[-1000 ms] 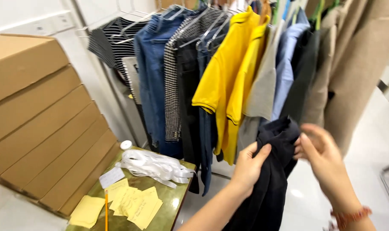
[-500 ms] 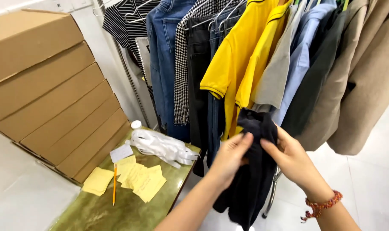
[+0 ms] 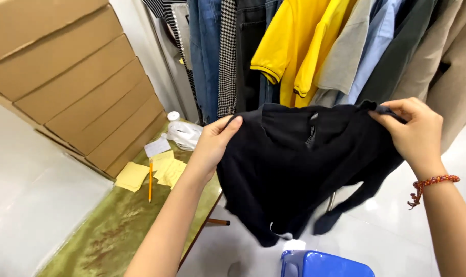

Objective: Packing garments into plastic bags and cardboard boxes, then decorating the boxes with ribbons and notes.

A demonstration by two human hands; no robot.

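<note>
1. At the bottom edge of the frame, right of centre, the top of a blue plastic stool (image 3: 325, 264) stands on a pale glossy floor (image 3: 387, 241).
2. At lower left a green-gold table (image 3: 115, 225) runs up toward the middle of the frame; on it lie yellow paper slips (image 3: 133, 176), an orange pencil (image 3: 150, 179), a white card (image 3: 157, 147) and a crumpled white bag (image 3: 184, 134).
3. In the centre, a black garment (image 3: 294, 164) is held spread in the air above the floor, just right of the table's edge. Its long axis runs roughly level, left to right; the neck opening faces up and the rest hangs down toward the stool.
4. The left hand (image 3: 212, 143) pinches the garment's left shoulder; the right hand (image 3: 417, 131), with a beaded bracelet on the wrist, is clamped on the right shoulder. The hands are well apart.
5. At upper left, flat cardboard boxes (image 3: 74, 87) lean stacked against a white wall.
6. Across the top, farthest back, hang a row of clothes: denim, houndstooth, a yellow polo shirt (image 3: 284, 46), grey, light blue and beige.
</note>
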